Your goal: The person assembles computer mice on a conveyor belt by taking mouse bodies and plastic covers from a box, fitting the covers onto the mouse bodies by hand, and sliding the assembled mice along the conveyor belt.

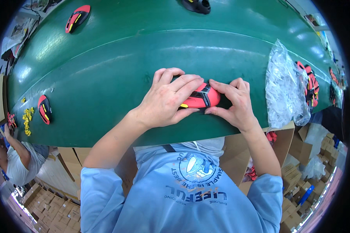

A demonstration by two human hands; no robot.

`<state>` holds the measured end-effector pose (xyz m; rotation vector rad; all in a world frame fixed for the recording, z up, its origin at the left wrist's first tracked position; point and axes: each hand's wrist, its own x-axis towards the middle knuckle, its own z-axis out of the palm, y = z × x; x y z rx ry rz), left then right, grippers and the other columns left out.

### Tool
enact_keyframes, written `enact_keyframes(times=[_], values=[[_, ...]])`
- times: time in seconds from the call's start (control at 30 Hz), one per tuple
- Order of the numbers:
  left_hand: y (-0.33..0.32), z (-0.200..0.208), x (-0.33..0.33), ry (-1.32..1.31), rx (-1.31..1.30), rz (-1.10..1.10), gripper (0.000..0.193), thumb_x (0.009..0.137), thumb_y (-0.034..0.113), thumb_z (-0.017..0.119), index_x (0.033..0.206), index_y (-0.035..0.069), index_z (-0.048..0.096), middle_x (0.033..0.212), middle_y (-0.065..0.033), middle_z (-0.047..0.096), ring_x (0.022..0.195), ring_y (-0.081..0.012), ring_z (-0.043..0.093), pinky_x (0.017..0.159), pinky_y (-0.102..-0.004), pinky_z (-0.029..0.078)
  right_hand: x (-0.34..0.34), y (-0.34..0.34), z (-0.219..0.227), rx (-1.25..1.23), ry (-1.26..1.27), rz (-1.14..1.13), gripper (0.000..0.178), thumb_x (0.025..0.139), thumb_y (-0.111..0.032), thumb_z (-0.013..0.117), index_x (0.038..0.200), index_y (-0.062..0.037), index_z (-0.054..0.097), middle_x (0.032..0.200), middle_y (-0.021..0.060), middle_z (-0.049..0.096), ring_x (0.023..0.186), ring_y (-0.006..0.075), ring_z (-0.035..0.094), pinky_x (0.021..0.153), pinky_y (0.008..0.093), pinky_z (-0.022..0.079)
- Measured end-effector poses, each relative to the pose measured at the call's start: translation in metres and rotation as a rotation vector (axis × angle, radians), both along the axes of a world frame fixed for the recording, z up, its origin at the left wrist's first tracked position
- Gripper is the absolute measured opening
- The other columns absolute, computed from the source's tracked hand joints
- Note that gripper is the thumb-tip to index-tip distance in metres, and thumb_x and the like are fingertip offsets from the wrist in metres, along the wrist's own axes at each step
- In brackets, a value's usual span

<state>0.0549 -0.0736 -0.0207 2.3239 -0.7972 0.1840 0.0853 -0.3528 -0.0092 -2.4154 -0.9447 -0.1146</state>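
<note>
Between my two hands, on the green table (pixel 116 83), lies a red-and-black shell (pixel 201 99) shaped like a computer mouse, with a yellow strip on its side. My left hand (pixel 169 97) covers its left part, fingers curled over the far side and thumb along the near side. Thumb and fingertips of my right hand (pixel 235 101) grip its right end. My palms hide much of the shell. Similar red-and-black shells lie apart from my hands: one (pixel 45 110) at the left and one (pixel 77 18) at the far left.
Small yellow parts (pixel 28 118) lie scattered at the left. A clear plastic bag of translucent pieces (pixel 280 89) stands at the right, beside a pile of red-and-black shells (pixel 312 87). A black piece (pixel 198 6) is at the far edge. Another person (pixel 17 155) sits at the left; cardboard boxes (pixel 54 211) fill the floor.
</note>
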Motion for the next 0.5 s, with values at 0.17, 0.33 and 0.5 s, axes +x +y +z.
enact_keyframes(times=[0.17,0.33,0.5], values=[[-0.014,0.004,0.009,-0.188,-0.011,-0.214,0.065,0.082,0.026,0.088,0.141,0.009,0.068,0.148,-0.0095,0.065,0.131,-0.0341,0.058,0.109,-0.0499,0.048,-0.003,-0.003,-0.004,-0.025,0.059,-0.004,0.076,0.069,-0.053,0.093,0.134,-0.0165,0.078,0.120,-0.0076,0.079,0.086,0.0191,0.052,0.088,0.0377,0.038],[-0.010,-0.009,0.012,-0.039,-0.075,-0.191,0.068,0.085,0.025,0.089,0.144,0.003,0.063,0.146,-0.0161,0.065,0.135,-0.0382,0.063,0.113,-0.0500,0.052,0.004,-0.004,0.006,-0.005,0.181,0.041,0.070,0.078,-0.050,0.091,0.135,-0.0129,0.076,0.124,-0.0010,0.079,0.088,0.0215,0.055,0.089,0.0377,0.041],[-0.012,-0.010,0.014,-0.011,-0.115,-0.167,0.078,0.083,0.026,0.092,0.146,-0.001,0.055,0.141,-0.0218,0.066,0.131,-0.0403,0.065,0.111,-0.0489,0.054,-0.001,-0.003,-0.002,0.049,0.089,0.051,0.069,0.079,-0.048,0.091,0.135,-0.0119,0.076,0.126,0.0003,0.079,0.087,0.0225,0.055,0.086,0.0387,0.043]])
